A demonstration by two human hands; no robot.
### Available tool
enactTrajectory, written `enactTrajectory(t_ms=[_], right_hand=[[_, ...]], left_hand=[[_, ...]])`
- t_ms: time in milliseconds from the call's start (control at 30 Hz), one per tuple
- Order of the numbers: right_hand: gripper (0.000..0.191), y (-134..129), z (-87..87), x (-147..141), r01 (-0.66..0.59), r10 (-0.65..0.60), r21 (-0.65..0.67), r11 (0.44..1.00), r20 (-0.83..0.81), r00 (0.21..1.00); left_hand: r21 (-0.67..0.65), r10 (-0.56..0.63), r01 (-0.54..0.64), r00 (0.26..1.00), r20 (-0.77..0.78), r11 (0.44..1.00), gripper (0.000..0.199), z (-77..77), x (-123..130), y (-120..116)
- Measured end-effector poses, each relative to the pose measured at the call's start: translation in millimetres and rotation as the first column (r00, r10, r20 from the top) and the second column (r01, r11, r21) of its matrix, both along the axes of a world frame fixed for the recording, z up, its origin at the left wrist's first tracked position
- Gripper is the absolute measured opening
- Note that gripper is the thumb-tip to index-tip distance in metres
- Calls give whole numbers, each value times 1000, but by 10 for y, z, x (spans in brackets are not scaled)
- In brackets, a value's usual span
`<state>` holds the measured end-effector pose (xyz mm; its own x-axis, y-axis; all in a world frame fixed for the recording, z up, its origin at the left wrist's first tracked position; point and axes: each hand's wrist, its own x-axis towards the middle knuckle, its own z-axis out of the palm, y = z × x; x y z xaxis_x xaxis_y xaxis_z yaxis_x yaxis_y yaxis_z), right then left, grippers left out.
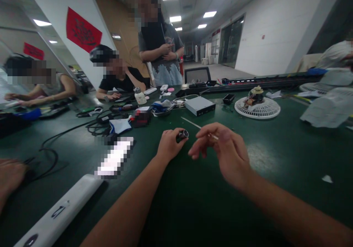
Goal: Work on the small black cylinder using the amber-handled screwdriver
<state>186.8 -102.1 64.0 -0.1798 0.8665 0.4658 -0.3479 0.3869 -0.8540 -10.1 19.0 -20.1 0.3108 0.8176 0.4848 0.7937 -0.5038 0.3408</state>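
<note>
My left hand point(169, 144) is closed around a small dark cylindrical part point(184, 133), whose ringed, shiny round end faces right; its exact kind is unclear. To its right, my right hand point(226, 151) pinches a thin pale rod point(191, 122) between thumb and fingers. The rod points up and to the left, its tip above the far side of the part and apart from it. My fingers hide the rod's other end. Both hands are over the dark green table point(193, 203).
Behind the hands lie a silver optical-drive-like box point(200, 106) and a white fan grille with a motor point(257, 105). A lit phone point(116, 156) and a long white device point(60, 210) lie left. Another person's hand point(12, 175) rests at the far left; other people are around the table.
</note>
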Motion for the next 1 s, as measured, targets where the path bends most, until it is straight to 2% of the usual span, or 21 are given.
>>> enactTrajectory(t_ms=[33,100,133,167,233,367,467,600,1000], right_hand=[[55,201,-159,51,139,-139,7,990,4,990],[63,546,-504,173,382,-380,-68,922,31,924],[63,673,-657,231,415,-408,-123,902,79,910],[60,764,-779,278,383,-363,-177,907,133,922],[50,848,-913,324,333,-301,-244,911,157,940],[26,811,-881,272,253,-222,-219,942,156,962],[12,771,-833,235,238,-194,-190,952,227,955],[10,764,-840,247,237,-186,-159,958,284,941],[9,786,-856,249,217,-148,-219,951,292,945]], left_hand=[[13,-3,3,1000,-17,1000,29,2,6,-6],[23,-13,14,999,-42,1000,29,-1,17,-13],[24,-22,23,998,-54,999,30,-6,23,-14],[23,-30,31,997,-64,999,30,-10,28,-14],[13,-53,54,995,-87,998,29,-16,37,-15],[-11,-119,119,985,-122,993,30,-1,59,-39],[-3,-125,125,984,-129,992,30,22,77,-66],[4,-134,135,983,-123,991,30,33,84,-75],[1,-152,154,978,-142,988,27,28,96,-77]])
